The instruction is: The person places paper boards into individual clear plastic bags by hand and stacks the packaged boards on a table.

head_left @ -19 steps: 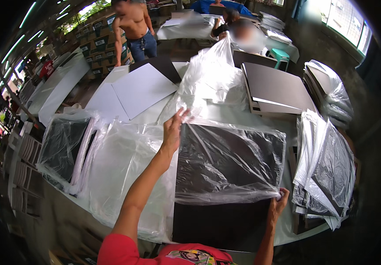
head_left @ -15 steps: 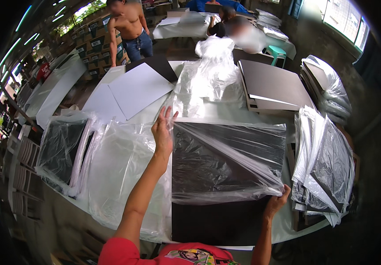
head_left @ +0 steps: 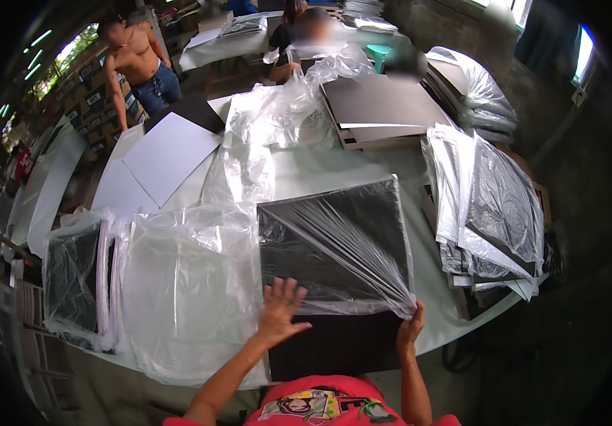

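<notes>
In front of me lies a black board [head_left: 341, 348], its far part inside a clear plastic bag [head_left: 334, 248] and its near part bare. The bag is wrinkled in diagonal folds that run toward the near right corner. My right hand [head_left: 410, 328] grips the plastic bag at that corner, fingers closed on its edge. Near the board's left edge, my left hand [head_left: 282, 312] is spread open with the fingers pointing away from me, holding nothing. Just left of it lies a stack of flat clear plastic bags [head_left: 185, 291].
Wrapped dark boards [head_left: 72, 277] stand at the table's left end. On the right are a bagged pile [head_left: 501, 206] and grey boards [head_left: 384, 103]. White sheets [head_left: 171, 156] and crumpled plastic [head_left: 277, 113] lie farther back. A shirtless person [head_left: 139, 64] stands far left; another sits beyond the table.
My left hand has come from the board's far left corner down toward its near left side. The bag's far edge now tilts up to the right. The whole view has shifted.
</notes>
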Tool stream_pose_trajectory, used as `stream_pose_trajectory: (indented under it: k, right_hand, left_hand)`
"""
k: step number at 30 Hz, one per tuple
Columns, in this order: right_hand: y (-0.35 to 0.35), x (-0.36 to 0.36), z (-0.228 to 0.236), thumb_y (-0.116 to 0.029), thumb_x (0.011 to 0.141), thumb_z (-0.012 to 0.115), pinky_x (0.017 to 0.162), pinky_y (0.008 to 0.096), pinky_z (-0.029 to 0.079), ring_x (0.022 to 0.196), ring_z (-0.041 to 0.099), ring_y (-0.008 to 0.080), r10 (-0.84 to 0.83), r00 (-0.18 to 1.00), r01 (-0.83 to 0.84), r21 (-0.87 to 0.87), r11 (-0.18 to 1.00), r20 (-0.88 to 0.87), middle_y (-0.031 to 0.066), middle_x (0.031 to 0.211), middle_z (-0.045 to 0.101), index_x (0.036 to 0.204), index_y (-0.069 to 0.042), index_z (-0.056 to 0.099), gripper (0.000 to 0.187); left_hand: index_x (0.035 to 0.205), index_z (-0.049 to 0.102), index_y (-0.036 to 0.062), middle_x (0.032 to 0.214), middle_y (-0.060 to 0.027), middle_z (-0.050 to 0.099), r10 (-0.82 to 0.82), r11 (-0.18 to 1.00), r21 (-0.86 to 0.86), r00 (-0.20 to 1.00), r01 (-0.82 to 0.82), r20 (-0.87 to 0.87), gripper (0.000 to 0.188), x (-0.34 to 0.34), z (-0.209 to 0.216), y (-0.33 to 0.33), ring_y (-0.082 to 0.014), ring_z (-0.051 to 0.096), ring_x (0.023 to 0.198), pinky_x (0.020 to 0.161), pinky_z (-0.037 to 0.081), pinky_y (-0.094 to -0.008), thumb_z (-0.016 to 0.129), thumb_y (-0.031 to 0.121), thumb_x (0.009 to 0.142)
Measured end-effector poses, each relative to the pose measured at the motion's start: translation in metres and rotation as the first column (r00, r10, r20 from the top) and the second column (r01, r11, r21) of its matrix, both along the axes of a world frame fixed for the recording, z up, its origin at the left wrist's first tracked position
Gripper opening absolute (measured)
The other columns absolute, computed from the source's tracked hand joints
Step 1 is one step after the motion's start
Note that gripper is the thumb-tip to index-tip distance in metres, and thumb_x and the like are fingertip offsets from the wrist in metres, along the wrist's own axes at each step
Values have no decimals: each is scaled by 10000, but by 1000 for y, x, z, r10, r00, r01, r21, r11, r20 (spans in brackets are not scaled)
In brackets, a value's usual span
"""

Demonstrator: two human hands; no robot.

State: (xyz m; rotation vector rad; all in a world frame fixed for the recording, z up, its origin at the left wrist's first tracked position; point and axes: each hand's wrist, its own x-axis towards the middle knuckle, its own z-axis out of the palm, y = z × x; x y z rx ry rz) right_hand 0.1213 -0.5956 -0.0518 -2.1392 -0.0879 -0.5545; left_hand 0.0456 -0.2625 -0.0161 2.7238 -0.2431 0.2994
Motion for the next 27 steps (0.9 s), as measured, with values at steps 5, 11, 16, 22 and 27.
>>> stream_pose_trajectory:
  k: [5,11,16,22,27]
  right_hand:
    - [16,16,35,68,794,467,784,357,452,903,565,372,66,994,-67,0,998,-87,208,953,573,1038,-1,529,262]
    - [9,5,44,-213,831,585,675,454,457,836,571,388,4,993,-55,-423,905,-120,202,906,584,1138,-82,437,365]
    - [-2,2,4,-122,888,479,522,473,426,594,570,406,-219,967,128,-501,856,-128,195,682,596,1048,-70,481,168]
    - [-33,-66,-9,8,824,441,564,434,478,663,594,384,-97,989,23,-541,841,-108,239,906,595,1136,42,442,314]
    - [-52,-155,3,17,820,421,664,454,482,800,584,420,-87,936,-94,-483,871,-340,272,1043,555,1202,38,416,383]
  left_hand:
    - [1417,212,76,1447,-188,218,330,927,171,942,-335,54,832,44,-32,13,-401,250,1305,1047,215,-526,648,103,709]
    - [1402,215,43,1320,-219,417,335,936,-164,930,-311,148,786,34,-3,22,-371,587,935,698,516,-365,501,-107,686]
    - [1387,243,37,1298,-233,434,444,895,-113,884,-431,147,674,-32,-5,29,-370,619,847,590,525,-384,438,-91,755]
    - [1382,257,45,1282,-268,429,447,892,-74,894,-447,-21,636,-124,-38,20,-399,600,892,632,529,-406,458,-46,786]
    - [1384,264,60,1259,-255,457,495,845,-144,856,-514,-151,623,-184,-46,0,-393,596,899,669,518,-428,441,-36,795]
